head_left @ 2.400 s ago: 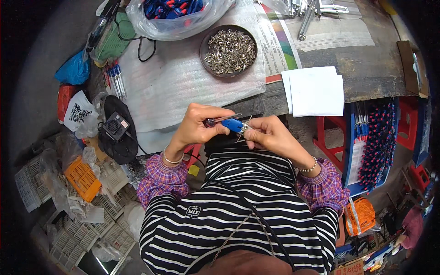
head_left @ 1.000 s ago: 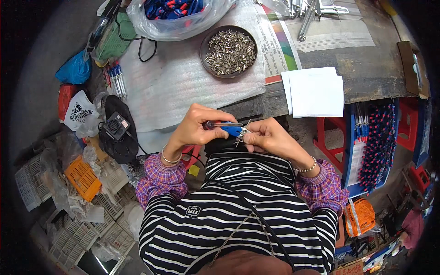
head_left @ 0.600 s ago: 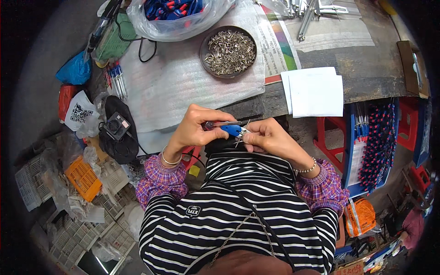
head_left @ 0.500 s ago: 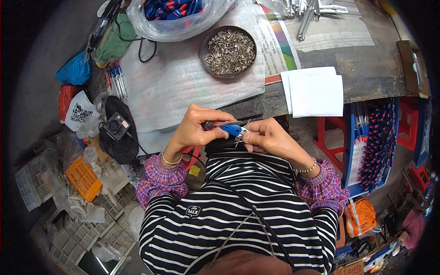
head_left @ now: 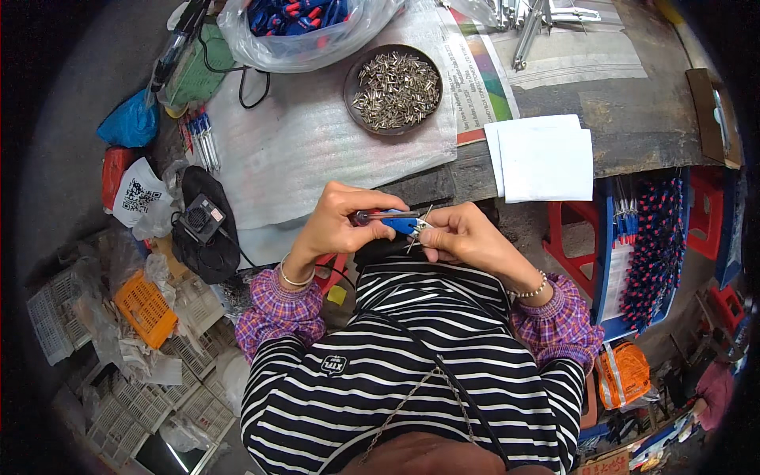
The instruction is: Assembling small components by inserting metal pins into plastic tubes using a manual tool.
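My left hand (head_left: 346, 218) is closed around a blue plastic handle (head_left: 398, 224) with a dark red end. A thin grey metal bar lies along the handle's upper side. At the handle's right end is a small silver metal part (head_left: 419, 228) with thin pins sticking out. My right hand (head_left: 461, 235) pinches that end between thumb and fingers. Both hands meet in front of my waist, just off the table's near edge. How the metal part fits the handle is partly hidden by my fingers.
A dark round bowl (head_left: 355, 108) of small metal pins stands on white foam sheet (head_left: 277, 150). Behind it is a plastic bag (head_left: 237, 39) of blue and red handles. White papers (head_left: 546, 162) lie right, near a blue crate (head_left: 608, 269) of finished-looking blue-red pieces. Silver metal frames (head_left: 538, 32) lie far right.
The blue handle and grey bar have tilted very slightly in my hands. Both hands keep nearly the same place and grip.
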Demonstrator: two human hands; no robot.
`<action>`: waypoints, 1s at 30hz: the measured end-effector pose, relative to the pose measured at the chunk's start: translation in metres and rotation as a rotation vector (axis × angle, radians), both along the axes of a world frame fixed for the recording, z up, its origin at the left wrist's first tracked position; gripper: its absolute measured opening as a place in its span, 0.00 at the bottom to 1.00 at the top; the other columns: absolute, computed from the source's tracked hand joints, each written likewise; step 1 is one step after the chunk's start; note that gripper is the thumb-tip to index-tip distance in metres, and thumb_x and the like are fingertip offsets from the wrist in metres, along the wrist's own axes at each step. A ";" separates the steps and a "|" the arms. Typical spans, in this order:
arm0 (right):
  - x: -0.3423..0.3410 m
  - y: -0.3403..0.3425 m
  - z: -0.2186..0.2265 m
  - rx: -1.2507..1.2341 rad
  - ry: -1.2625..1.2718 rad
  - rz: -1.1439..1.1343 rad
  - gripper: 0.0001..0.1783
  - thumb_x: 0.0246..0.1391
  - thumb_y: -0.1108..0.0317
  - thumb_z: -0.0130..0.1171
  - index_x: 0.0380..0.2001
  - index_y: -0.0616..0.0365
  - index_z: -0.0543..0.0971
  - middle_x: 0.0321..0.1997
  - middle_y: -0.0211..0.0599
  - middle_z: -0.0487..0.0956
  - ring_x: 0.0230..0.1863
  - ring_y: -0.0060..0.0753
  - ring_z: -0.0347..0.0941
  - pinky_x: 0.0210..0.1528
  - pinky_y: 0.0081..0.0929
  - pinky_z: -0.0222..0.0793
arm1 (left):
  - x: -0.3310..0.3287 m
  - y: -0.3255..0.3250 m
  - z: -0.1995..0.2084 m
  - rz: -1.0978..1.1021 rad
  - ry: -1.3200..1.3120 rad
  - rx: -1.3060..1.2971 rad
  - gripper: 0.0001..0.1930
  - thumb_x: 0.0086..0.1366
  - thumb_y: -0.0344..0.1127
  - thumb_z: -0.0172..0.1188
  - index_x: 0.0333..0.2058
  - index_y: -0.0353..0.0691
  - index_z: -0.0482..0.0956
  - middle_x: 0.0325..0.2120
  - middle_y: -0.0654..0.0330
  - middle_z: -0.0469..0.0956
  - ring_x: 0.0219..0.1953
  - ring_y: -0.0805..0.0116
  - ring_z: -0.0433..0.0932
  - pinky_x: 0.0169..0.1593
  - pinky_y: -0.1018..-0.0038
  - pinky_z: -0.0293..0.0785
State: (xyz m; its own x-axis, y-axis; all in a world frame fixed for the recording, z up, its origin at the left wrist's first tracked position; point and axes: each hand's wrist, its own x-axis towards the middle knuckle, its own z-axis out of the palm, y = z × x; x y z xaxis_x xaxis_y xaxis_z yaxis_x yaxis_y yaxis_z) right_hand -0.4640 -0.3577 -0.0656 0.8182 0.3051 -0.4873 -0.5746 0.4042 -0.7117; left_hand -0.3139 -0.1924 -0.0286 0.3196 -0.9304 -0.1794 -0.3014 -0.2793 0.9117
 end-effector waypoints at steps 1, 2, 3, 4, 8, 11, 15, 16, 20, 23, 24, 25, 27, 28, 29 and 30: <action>-0.001 0.001 -0.002 -0.020 -0.013 0.004 0.11 0.58 0.66 0.52 0.25 0.62 0.76 0.18 0.22 0.72 0.16 0.07 0.59 0.17 0.09 0.50 | 0.000 -0.001 0.000 -0.001 0.001 0.000 0.14 0.44 0.27 0.66 0.34 0.34 0.81 0.23 0.57 0.81 0.23 0.73 0.79 0.27 0.80 0.72; -0.001 0.001 -0.003 -0.039 -0.026 0.008 0.11 0.58 0.66 0.53 0.26 0.62 0.76 0.18 0.22 0.72 0.16 0.06 0.59 0.17 0.08 0.50 | 0.000 -0.002 0.001 -0.006 0.017 0.002 0.15 0.43 0.27 0.66 0.34 0.34 0.81 0.24 0.57 0.81 0.23 0.72 0.79 0.28 0.80 0.72; -0.001 0.000 -0.002 -0.039 -0.026 0.008 0.11 0.58 0.66 0.53 0.26 0.62 0.76 0.18 0.22 0.72 0.16 0.06 0.59 0.17 0.08 0.50 | 0.000 -0.002 0.001 -0.009 0.032 0.005 0.15 0.43 0.27 0.66 0.34 0.33 0.81 0.25 0.56 0.81 0.24 0.70 0.80 0.29 0.79 0.73; 0.000 -0.001 0.000 -0.044 -0.026 0.016 0.11 0.58 0.66 0.53 0.26 0.62 0.76 0.18 0.22 0.73 0.17 0.06 0.59 0.17 0.08 0.50 | 0.000 -0.002 0.001 -0.009 0.032 0.005 0.15 0.43 0.27 0.66 0.34 0.33 0.81 0.25 0.56 0.81 0.24 0.70 0.80 0.29 0.79 0.73; 0.000 -0.002 0.001 -0.056 -0.034 0.024 0.11 0.58 0.66 0.53 0.26 0.61 0.77 0.18 0.22 0.73 0.17 0.06 0.59 0.17 0.08 0.50 | 0.001 -0.001 0.001 -0.033 0.020 0.013 0.15 0.42 0.27 0.66 0.34 0.33 0.81 0.26 0.55 0.81 0.25 0.68 0.80 0.30 0.78 0.74; -0.001 -0.002 -0.001 -0.032 -0.040 0.029 0.11 0.58 0.66 0.53 0.25 0.61 0.76 0.18 0.22 0.73 0.16 0.06 0.59 0.17 0.09 0.50 | 0.001 0.000 0.000 -0.035 0.025 0.007 0.15 0.42 0.27 0.66 0.34 0.33 0.81 0.26 0.55 0.81 0.26 0.68 0.80 0.31 0.77 0.74; -0.001 -0.001 -0.001 -0.033 -0.038 0.032 0.11 0.57 0.67 0.53 0.25 0.61 0.76 0.18 0.22 0.73 0.16 0.07 0.59 0.18 0.09 0.51 | 0.002 -0.001 0.002 -0.034 0.042 0.015 0.16 0.42 0.27 0.67 0.34 0.33 0.81 0.26 0.54 0.81 0.27 0.67 0.80 0.32 0.77 0.74; -0.001 -0.001 -0.001 -0.023 -0.035 0.018 0.11 0.58 0.67 0.53 0.25 0.61 0.76 0.18 0.22 0.73 0.16 0.07 0.59 0.18 0.09 0.51 | 0.002 -0.002 0.002 -0.035 0.042 0.015 0.16 0.42 0.27 0.67 0.34 0.33 0.81 0.26 0.54 0.81 0.27 0.67 0.80 0.32 0.77 0.74; -0.001 0.000 0.002 -0.027 -0.011 0.009 0.11 0.58 0.67 0.52 0.25 0.62 0.76 0.18 0.23 0.73 0.16 0.08 0.60 0.18 0.10 0.53 | 0.003 -0.002 0.002 -0.035 0.039 0.025 0.16 0.42 0.28 0.67 0.34 0.33 0.81 0.27 0.54 0.81 0.27 0.67 0.80 0.32 0.77 0.73; -0.001 0.000 0.003 -0.018 -0.007 -0.005 0.11 0.58 0.67 0.52 0.26 0.62 0.76 0.18 0.23 0.73 0.16 0.08 0.60 0.18 0.10 0.53 | 0.003 -0.001 0.000 -0.036 0.027 0.012 0.16 0.42 0.28 0.67 0.34 0.33 0.81 0.27 0.54 0.81 0.27 0.67 0.80 0.33 0.77 0.73; -0.001 0.000 0.002 -0.018 -0.007 -0.005 0.11 0.58 0.67 0.52 0.26 0.62 0.76 0.18 0.23 0.73 0.16 0.08 0.60 0.18 0.10 0.53 | 0.003 -0.001 -0.001 -0.036 0.024 0.006 0.17 0.42 0.28 0.67 0.35 0.33 0.81 0.28 0.54 0.81 0.28 0.68 0.80 0.33 0.77 0.73; -0.002 0.000 0.001 -0.013 -0.005 0.001 0.11 0.58 0.68 0.52 0.26 0.62 0.76 0.18 0.23 0.73 0.16 0.08 0.60 0.18 0.10 0.53 | 0.003 -0.001 0.000 -0.036 0.024 0.006 0.17 0.42 0.28 0.67 0.35 0.33 0.81 0.28 0.54 0.81 0.28 0.68 0.80 0.33 0.77 0.73; -0.002 0.000 -0.001 -0.009 -0.004 0.007 0.10 0.58 0.68 0.52 0.26 0.62 0.76 0.18 0.23 0.73 0.16 0.08 0.60 0.18 0.10 0.53 | 0.003 -0.002 0.000 -0.036 0.037 0.018 0.17 0.42 0.27 0.67 0.35 0.33 0.81 0.28 0.54 0.81 0.28 0.67 0.81 0.33 0.77 0.74; -0.002 0.000 -0.001 -0.014 -0.006 0.006 0.10 0.58 0.68 0.52 0.26 0.62 0.76 0.18 0.23 0.73 0.16 0.08 0.60 0.18 0.10 0.53 | 0.003 -0.002 0.000 -0.035 0.037 0.018 0.17 0.42 0.27 0.67 0.35 0.33 0.81 0.28 0.54 0.81 0.28 0.67 0.81 0.33 0.77 0.74; -0.002 0.001 -0.001 -0.020 -0.008 0.006 0.10 0.58 0.68 0.52 0.26 0.62 0.76 0.18 0.23 0.73 0.16 0.08 0.60 0.18 0.10 0.53 | 0.003 -0.002 0.000 -0.036 0.039 0.017 0.17 0.42 0.27 0.67 0.35 0.34 0.81 0.28 0.54 0.81 0.28 0.67 0.81 0.33 0.77 0.74; -0.002 0.001 -0.002 -0.020 -0.009 0.006 0.10 0.58 0.68 0.52 0.26 0.62 0.76 0.18 0.23 0.73 0.16 0.08 0.60 0.18 0.10 0.53 | 0.003 -0.002 0.000 -0.037 0.041 0.015 0.17 0.42 0.27 0.67 0.35 0.34 0.81 0.28 0.55 0.81 0.28 0.68 0.81 0.33 0.77 0.74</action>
